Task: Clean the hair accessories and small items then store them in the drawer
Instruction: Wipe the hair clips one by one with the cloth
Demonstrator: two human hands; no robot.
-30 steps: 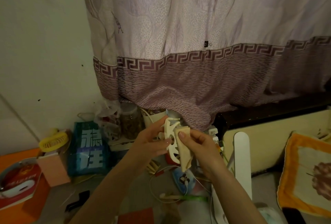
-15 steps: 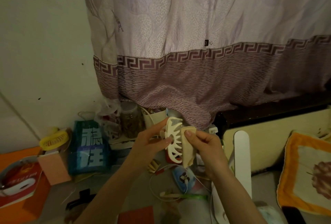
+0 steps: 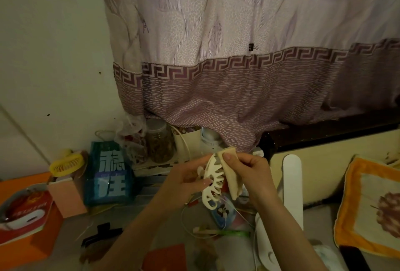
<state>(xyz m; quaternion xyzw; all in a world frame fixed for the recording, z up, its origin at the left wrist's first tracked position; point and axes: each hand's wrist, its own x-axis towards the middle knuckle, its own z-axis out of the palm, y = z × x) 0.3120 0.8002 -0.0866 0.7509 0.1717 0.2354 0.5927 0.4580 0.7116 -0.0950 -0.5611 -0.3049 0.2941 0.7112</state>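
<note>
A cream claw hair clip is held upright above the cluttered tabletop, its curved teeth pointing right and down. My left hand grips the clip from the left, thumb and fingers curled round its back. My right hand pinches a folded beige cloth against the clip's upper right side. A black claw clip lies on the table at the lower left. No drawer is in view.
A purple curtain hangs behind. On the table stand a teal bag, a jar, a yellow fan, a pink box and tangled white cables. An orange-edged towel and a white stand lie to the right.
Both hands have stayed together with the clip. The cloth in my right hand has slid up to the clip's top edge, and the clip has tilted slightly.
</note>
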